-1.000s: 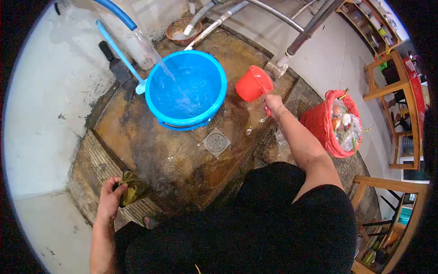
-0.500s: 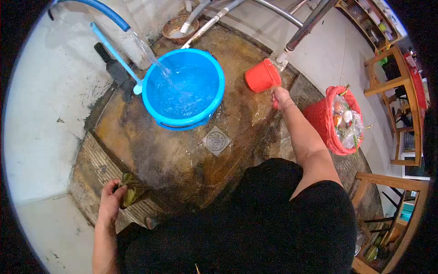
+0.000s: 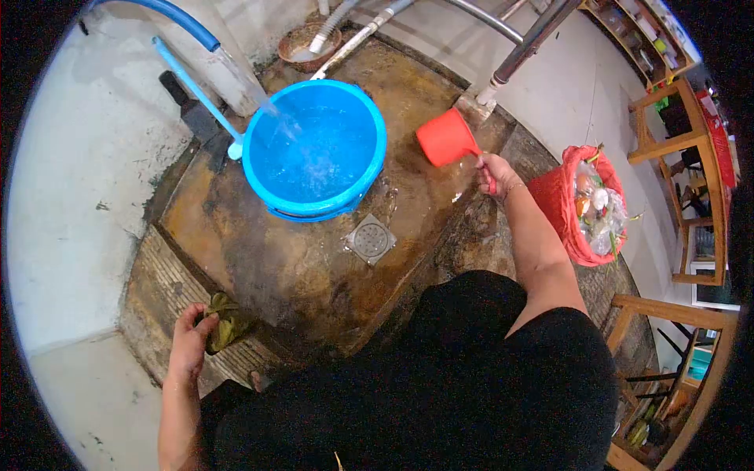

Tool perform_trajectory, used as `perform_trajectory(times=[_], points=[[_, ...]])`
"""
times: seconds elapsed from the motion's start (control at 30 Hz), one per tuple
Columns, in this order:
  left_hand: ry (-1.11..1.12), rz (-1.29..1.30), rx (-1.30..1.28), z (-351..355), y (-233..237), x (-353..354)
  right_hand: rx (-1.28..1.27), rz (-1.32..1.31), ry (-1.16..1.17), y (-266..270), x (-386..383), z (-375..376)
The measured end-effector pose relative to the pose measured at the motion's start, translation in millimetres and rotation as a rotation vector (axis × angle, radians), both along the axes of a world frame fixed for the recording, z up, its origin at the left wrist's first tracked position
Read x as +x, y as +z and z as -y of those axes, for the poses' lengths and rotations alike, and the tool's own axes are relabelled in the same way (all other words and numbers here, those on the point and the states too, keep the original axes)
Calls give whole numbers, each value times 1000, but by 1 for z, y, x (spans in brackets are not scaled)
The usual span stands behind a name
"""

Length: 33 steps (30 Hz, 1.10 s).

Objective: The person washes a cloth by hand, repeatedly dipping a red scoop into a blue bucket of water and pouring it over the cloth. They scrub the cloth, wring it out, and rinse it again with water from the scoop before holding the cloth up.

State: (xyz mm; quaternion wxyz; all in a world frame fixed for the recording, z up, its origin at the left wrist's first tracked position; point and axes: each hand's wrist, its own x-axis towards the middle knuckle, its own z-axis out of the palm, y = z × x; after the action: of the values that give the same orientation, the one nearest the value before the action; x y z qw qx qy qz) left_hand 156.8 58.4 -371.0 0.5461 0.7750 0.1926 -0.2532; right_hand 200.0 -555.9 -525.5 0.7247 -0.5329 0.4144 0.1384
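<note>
My right hand [image 3: 493,173] grips the handle of a red plastic dipper [image 3: 446,137], held just above the wet floor to the right of a blue bucket [image 3: 314,149]. Water runs from a blue hose [image 3: 177,16] into the bucket, which is nearly full. My left hand [image 3: 187,345] presses a greenish-brown rag [image 3: 226,322] onto the ribbed ledge at the lower left. Dark clothing covers the lower middle of the view.
A square floor drain [image 3: 371,239] lies below the bucket. A light-blue brush handle [image 3: 196,94] leans at the wall. A red basket of rubbish [image 3: 585,204] stands at the right, with wooden chairs [image 3: 683,157] and metal pipes [image 3: 534,39] beyond.
My right hand has drawn the red dipper slightly down and right, and it now tilts with its mouth away from me. The left hand and rag have barely moved.
</note>
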Motion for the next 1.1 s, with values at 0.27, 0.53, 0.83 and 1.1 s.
perform_trajectory(times=[0.27, 0.53, 0.83, 1.1], points=[[3, 21, -72, 0, 5, -1, 514, -96, 206, 9, -14, -12], [-78, 27, -22, 6, 16, 3, 822, -111, 151, 22, -26, -49], [-59, 62, -35, 9, 28, -3, 884, 144, 277, 68, -52, -34], [-88, 39, -45, 2, 32, 1, 57, 486, 446, 183, -38, -77]])
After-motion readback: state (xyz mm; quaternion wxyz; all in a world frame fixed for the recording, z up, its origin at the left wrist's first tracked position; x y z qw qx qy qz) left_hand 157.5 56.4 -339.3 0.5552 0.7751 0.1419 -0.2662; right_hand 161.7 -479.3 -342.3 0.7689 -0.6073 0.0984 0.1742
